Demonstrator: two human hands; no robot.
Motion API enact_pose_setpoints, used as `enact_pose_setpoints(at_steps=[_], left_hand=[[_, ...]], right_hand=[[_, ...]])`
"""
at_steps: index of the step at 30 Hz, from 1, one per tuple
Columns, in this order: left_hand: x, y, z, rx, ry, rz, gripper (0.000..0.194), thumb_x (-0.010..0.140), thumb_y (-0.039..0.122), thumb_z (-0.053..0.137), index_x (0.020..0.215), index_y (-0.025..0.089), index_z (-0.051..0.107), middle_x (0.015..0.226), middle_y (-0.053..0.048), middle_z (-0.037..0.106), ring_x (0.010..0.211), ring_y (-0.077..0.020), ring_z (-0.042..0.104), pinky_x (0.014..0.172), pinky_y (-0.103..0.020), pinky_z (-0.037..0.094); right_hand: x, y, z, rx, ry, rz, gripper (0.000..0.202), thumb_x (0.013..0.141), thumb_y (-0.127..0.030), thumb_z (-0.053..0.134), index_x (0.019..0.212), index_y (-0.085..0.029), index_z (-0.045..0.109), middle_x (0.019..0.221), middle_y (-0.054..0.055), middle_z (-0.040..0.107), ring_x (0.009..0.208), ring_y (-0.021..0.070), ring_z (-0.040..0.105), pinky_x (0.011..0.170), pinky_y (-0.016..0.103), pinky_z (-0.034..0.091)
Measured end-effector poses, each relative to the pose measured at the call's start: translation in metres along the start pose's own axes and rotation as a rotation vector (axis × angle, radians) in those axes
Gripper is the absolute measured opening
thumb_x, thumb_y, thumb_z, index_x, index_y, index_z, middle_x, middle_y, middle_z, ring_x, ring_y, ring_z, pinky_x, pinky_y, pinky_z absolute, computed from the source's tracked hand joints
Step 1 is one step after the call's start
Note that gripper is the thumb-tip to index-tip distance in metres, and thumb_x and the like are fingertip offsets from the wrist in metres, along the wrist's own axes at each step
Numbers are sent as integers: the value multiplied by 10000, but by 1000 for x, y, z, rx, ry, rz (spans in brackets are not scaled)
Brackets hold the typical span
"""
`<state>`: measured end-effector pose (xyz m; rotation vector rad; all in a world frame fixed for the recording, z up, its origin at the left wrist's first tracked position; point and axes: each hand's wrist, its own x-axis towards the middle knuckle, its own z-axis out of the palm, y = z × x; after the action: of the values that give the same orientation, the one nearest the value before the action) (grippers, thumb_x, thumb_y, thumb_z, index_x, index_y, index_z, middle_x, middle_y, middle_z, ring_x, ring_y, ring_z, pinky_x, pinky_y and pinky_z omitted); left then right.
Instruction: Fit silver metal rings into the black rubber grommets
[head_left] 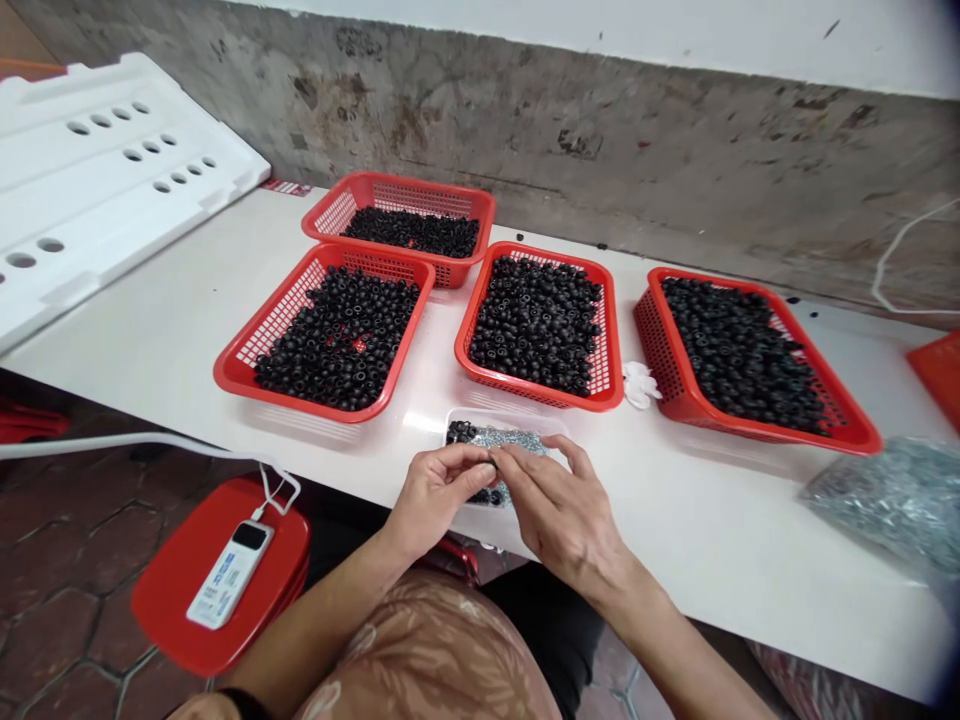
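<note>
My left hand (pixel 442 492) pinches a small black part (pixel 492 463) between thumb and index finger, above a clear plastic box (pixel 450 412). My right hand (pixel 559 505) meets it there, its fingertips closed on the same part, which they mostly cover. Inside the box lie small silvery metal pieces (pixel 517 438) and some black parts (pixel 461 431). Just behind the box stands a red basket (pixel 613 340) heaped with black ring-like parts. Another red basket (pixel 229 372) of such parts is to its left.
Two more red baskets hold black parts, one at the back (pixel 487 205) and one at the right (pixel 862 440). A bag of metal pieces (pixel 892 500) lies far right, white foam panels (pixel 97 190) far left. A power bank (pixel 231 575) rests on a red stool (pixel 161 590).
</note>
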<state>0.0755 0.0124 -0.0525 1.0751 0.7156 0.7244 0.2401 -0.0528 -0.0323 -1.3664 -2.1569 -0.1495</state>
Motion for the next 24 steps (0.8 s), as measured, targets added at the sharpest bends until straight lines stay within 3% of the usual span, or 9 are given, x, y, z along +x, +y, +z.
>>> enact_pose_setpoints(at_steps=[6, 15, 24], left_hand=[[0, 0, 2, -47, 33, -41, 200, 832, 321, 705, 892, 136, 747, 819, -48, 716, 780, -161, 636, 778, -267, 507], [1, 6, 4, -45, 11, -63, 213, 798, 335, 735, 909, 157, 772, 877, -47, 737, 852, -183, 643, 851, -289, 496], [1, -1, 7, -90, -19, -106, 164, 794, 292, 746, 846, 138, 762, 777, -24, 708, 748, -138, 606, 752, -234, 468]], right_hand=[[8, -6, 5, -22, 26, 111, 367, 976, -259, 539, 1319, -130, 529, 1162, 144, 708, 1026, 228, 692, 1001, 434, 380], [10, 1, 12, -180, 43, -7, 275, 985, -226, 507, 1229, -116, 573, 1035, 132, 740, 874, 203, 711, 1025, 455, 365], [-1, 2, 15, -194, 44, -132, 373, 983, -216, 492, 1312, -39, 501, 967, 160, 730, 896, 241, 699, 992, 457, 505]])
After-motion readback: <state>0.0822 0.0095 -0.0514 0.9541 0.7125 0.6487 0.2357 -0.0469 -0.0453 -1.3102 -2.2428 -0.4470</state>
